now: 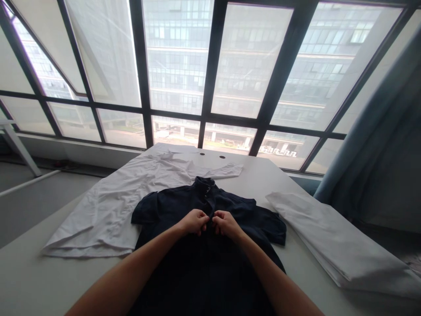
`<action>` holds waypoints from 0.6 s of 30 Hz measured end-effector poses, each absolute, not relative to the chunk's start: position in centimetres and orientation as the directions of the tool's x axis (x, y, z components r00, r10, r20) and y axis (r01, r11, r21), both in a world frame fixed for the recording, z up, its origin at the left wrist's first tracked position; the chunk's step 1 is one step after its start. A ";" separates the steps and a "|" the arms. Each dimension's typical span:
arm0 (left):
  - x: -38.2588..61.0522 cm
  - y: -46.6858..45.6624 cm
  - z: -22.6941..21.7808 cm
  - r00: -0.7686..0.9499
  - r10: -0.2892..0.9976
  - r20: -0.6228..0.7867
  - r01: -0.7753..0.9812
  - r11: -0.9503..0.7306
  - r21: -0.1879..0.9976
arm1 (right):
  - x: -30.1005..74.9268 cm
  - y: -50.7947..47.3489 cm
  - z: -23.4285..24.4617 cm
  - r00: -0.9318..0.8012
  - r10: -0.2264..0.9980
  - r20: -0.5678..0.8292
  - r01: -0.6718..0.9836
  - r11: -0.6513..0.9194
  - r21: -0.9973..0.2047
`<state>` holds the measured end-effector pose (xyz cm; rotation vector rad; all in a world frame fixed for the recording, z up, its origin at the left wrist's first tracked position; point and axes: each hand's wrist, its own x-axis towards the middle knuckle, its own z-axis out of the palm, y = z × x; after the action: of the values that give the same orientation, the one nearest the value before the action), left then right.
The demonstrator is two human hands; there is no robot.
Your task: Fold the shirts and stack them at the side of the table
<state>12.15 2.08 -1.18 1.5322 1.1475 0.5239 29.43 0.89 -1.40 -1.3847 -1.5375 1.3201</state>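
A dark navy short-sleeved shirt [184, 202] lies spread on the white table [263, 175], its collar pointing toward the window. Both my hands meet at its front opening, below the collar. My left hand [196, 221] pinches the left edge of the front placket, fingers closed. Close beside it, my right hand [225, 223] pinches the right edge, also closed. The fingertips are a small gap apart. Small light spots, perhaps fasteners, show along the placket near the collar. Whatever lies right between the fingertips is too small to make out.
A white garment [112, 206] lies spread on the table's left, partly under the navy shirt. Folded white cloth [332, 237] rests along the right edge. Beyond the table are large windows [177, 57], with a blue-grey curtain [371, 131] at right and a white metal frame [21, 147] at left.
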 end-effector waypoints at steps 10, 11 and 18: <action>12.3 1.5 -0.7 0.414 0.883 -0.223 0.383 0.054 0.922 | 30.0 0.6 -1.6 -0.246 0.959 -0.137 0.259 -0.071 -0.963; 12.3 1.5 -0.6 0.412 0.882 -0.228 0.380 0.060 0.923 | 30.1 0.5 -1.6 -0.248 0.959 -0.138 0.242 -0.077 -0.967; 12.4 1.4 -0.6 0.407 0.883 -0.233 0.377 0.070 0.924 | 30.3 0.1 -1.3 -0.273 0.950 -0.151 0.177 -0.105 -0.979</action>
<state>12.43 1.35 -0.61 1.5218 1.1684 0.5551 30.28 0.10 -1.32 -1.2783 -1.4833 1.4426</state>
